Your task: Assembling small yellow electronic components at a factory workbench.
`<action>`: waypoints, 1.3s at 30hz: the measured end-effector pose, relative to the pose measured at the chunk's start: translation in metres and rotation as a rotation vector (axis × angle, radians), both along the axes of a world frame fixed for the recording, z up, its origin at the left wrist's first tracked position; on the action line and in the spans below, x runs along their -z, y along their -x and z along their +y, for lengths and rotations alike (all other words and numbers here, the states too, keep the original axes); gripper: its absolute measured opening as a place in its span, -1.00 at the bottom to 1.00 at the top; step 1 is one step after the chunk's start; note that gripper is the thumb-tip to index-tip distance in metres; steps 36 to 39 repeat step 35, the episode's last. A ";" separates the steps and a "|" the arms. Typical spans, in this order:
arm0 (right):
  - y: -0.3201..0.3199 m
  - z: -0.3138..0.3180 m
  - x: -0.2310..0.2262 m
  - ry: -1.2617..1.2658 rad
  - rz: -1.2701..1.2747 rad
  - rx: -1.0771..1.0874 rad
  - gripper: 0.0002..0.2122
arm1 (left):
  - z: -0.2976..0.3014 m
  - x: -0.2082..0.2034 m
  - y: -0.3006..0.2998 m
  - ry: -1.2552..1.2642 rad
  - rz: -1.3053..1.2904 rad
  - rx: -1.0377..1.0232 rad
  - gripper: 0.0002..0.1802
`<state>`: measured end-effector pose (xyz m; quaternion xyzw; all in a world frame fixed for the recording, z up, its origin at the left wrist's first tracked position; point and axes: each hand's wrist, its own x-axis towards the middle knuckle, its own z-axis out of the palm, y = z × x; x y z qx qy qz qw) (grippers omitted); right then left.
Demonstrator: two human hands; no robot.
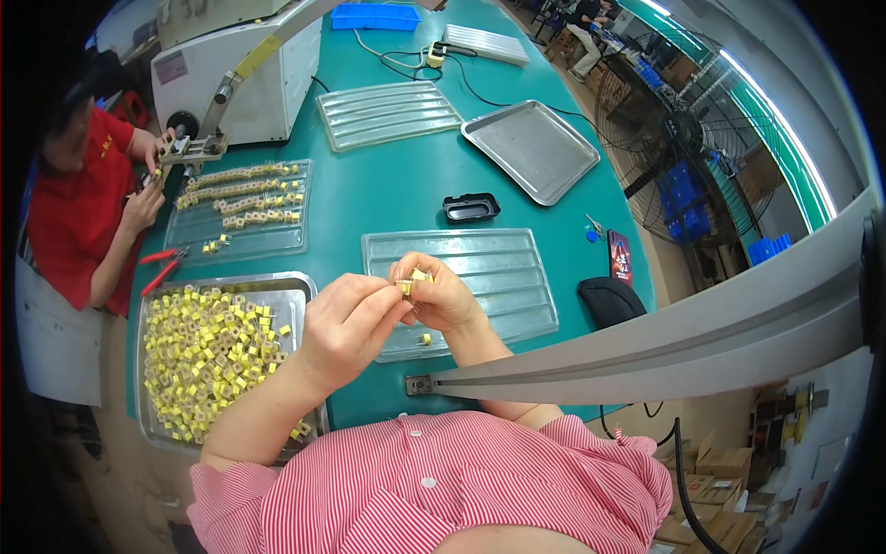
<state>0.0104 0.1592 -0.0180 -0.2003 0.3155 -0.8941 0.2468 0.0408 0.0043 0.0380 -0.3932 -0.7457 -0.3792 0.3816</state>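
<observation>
My left hand [346, 325] and my right hand [445, 297] meet over the ribbed clear tray [503, 277]. Between the left fingertips is a small yellow-taped coil [404, 288] with thin metal pins, pinched where the two hands touch. Curled fingers of the right hand hold another yellow-taped coil [422, 275]; more may be hidden in its palm. One loose coil [425, 340] lies on the clear tray below my hands. To the left, a metal tray [309, 288] holds a heap of the same yellow coils [208, 355].
Red-handled pliers [160, 275] lie beside a tray of coil rows [300, 208]. A co-worker in red [78, 212] handles a part at a machine [240, 83]. Also here are a black dish [471, 208], bare metal tray [535, 152], phone [619, 256] and slanting grey beam [664, 346].
</observation>
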 end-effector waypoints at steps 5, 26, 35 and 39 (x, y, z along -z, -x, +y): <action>0.000 0.001 -0.002 -0.055 0.004 0.022 -0.91 | 0.000 0.000 0.001 -0.005 0.000 0.004 -0.75; -0.003 0.006 -0.025 -0.533 0.061 0.275 -0.79 | -0.011 0.009 0.018 0.091 -0.312 -0.110 -0.90; 0.005 0.011 -0.009 -0.375 0.097 0.139 -0.68 | -0.010 0.027 0.021 -0.338 -1.075 0.397 -0.91; 0.005 0.011 -0.009 -0.375 0.097 0.139 -0.68 | -0.010 0.027 0.021 -0.338 -1.075 0.397 -0.91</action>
